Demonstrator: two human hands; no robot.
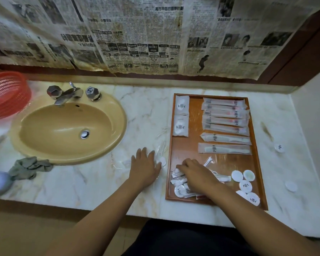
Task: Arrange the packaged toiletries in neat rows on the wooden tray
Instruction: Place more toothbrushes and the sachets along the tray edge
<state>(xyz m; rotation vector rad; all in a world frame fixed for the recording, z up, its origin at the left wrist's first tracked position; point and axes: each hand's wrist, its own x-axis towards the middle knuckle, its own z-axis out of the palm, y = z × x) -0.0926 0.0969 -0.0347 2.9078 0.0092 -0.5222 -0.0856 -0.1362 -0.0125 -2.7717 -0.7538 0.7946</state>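
Observation:
A wooden tray [194, 119] lies on the marble counter right of the sink. Several long toothbrush packets [225, 115] are stacked in a row at its back right, two comb packets [224, 144] below them, two square white packets [181, 115] at its back left. Round white packets [245, 183] cluster at the front right. My right hand [196, 174] rests with curled fingers on a loose pile of cotton-swab packets [179, 179] at the tray's front left. My left hand [145, 167] lies flat on clear plastic packets [160, 154] on the counter beside the tray.
A tan sink [67, 130] with a chrome tap [70, 94] is at the left, a red basket [6, 93] behind it and a grey cloth [30, 167] at its front. Two round packets [279, 147] [291, 186] lie right of the tray. The newspaper-covered wall stands behind.

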